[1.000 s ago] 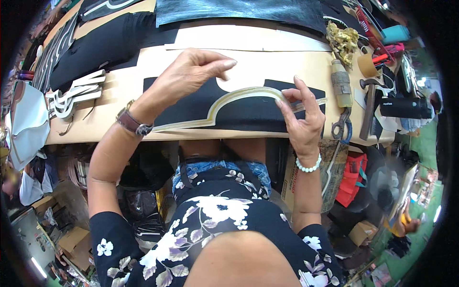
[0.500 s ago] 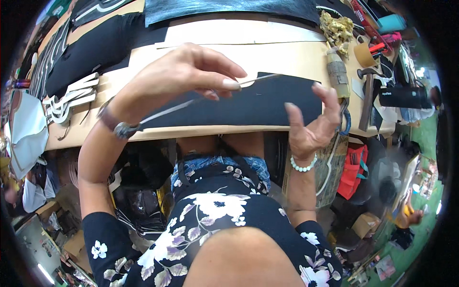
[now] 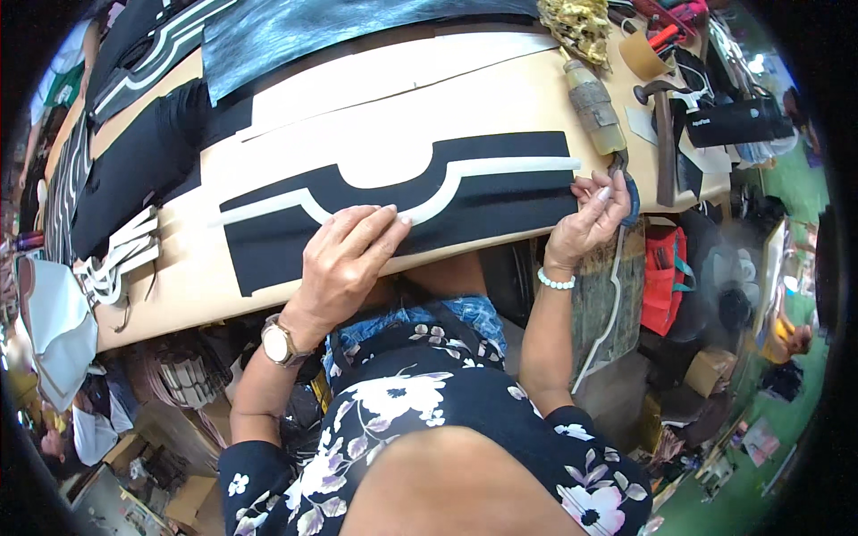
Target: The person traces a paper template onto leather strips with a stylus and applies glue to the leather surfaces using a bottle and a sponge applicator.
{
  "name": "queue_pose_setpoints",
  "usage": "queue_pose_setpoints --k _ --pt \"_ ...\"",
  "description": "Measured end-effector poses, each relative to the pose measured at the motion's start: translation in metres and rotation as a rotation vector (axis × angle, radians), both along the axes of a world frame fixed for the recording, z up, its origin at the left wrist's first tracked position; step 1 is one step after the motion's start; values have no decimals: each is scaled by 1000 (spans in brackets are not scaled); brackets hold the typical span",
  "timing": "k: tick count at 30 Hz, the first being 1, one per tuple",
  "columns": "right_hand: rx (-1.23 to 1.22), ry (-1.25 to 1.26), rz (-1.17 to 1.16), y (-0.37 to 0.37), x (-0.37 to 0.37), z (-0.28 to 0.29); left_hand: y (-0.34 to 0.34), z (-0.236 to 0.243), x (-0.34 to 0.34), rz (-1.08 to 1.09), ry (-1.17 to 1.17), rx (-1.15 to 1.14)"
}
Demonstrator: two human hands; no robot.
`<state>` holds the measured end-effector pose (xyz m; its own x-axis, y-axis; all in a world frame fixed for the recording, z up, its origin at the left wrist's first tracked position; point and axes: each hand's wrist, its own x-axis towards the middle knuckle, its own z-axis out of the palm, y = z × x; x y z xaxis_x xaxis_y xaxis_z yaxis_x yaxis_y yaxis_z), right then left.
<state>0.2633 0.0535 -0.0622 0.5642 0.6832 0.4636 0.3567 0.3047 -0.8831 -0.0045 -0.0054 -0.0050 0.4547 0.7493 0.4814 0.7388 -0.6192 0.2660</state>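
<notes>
Black fabric panel (image 3: 500, 192) with white curved strip (image 3: 447, 183) lying flat along the near table edge (image 3: 206, 295). Left hand (image 3: 344, 259) pressing it, fingers spread flat. Right hand (image 3: 590, 219) pinching its right end. Looks light, floppy; best held by the edges.

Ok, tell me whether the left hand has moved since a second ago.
Yes. The left hand has come down from the table's middle toward its near edge, now flat on the black piece beside the cream strip.
</notes>
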Motion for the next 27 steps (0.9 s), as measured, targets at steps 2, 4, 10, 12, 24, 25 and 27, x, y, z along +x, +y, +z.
queue_pose_setpoints --k 2,4,10,12,24,25,27 --pt "-14 -45 -17 0 1 -1 2 -8 2 13 -3 -11" --pt "-19 -60 -12 0 0 -1 4 -14 4 31 -6 -19" --pt "-29 -56 -1 0 -2 -1 9 -21 8 75 -17 -58" --pt "-36 -78 4 0 -2 1 11 -21 9 74 -13 -82" --pt "-35 -67 43 -1 -2 -1 12 -28 15 93 -28 -114" --pt "-38 -70 40 -1 -2 -1 13 -27 15 90 -28 -118" --pt "-43 -76 36 -1 -2 -1 14 -26 15 84 -26 -127"
